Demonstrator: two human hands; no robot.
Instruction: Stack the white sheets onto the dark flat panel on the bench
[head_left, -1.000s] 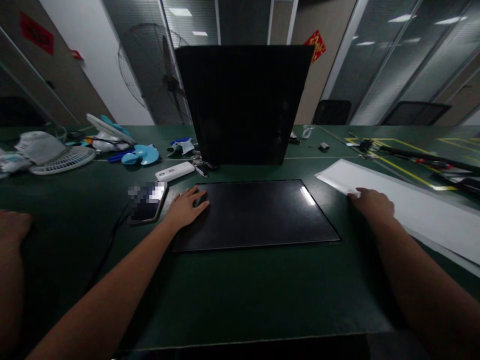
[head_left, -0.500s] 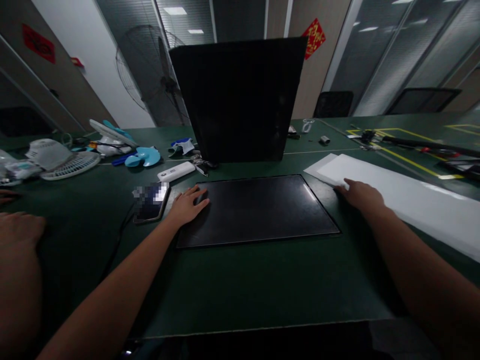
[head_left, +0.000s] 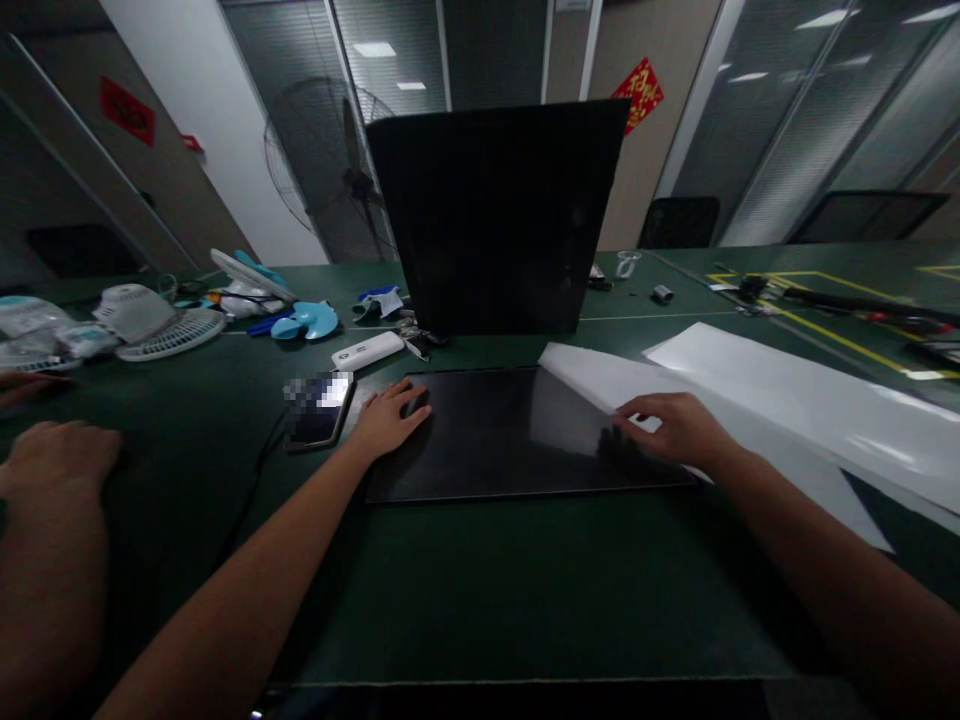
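Observation:
A dark flat display panel (head_left: pixel 480 430) lies on the green table in front of me. My left hand (head_left: pixel 390 420) rests open on its left edge, fingers spread. My right hand (head_left: pixel 671 425) pinches the near edge of a thin white sheet (head_left: pixel 600 375) above the panel's right part. That sheet is partly lifted and hides the panel's far right corner; its pale reflection shows in the panel. Behind it, a second white sheet (head_left: pixel 810 410) lies on the table at the right.
A large black panel (head_left: pixel 499 220) stands upright behind. Left of my hand are a phone (head_left: pixel 319 410) and a white stick-like device (head_left: pixel 367 352). Fan parts (head_left: pixel 172 335) and a blue fan blade (head_left: pixel 306 321) lie farther left. Another person's hand (head_left: pixel 64 455) rests at the left edge.
My right hand has moved left, drawing one white sheet off the other and over the panel's right side. My left hand stays on the panel. The view has shifted slightly.

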